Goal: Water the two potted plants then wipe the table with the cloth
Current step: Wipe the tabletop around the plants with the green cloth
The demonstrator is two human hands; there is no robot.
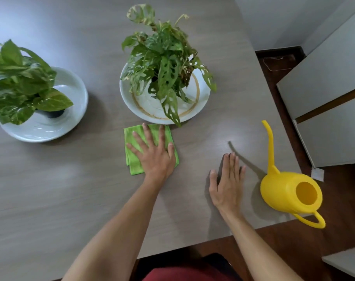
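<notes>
Cloth [150, 148] under flat left hand [155, 155]

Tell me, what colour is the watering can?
The watering can is bright yellow, seen in the head view.

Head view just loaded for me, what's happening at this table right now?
The person's left hand is pressed flat on the folded green cloth, just in front of the middle plant's dish. The right hand rests open on the table. The yellow watering can stands unheld near the right edge.
</notes>
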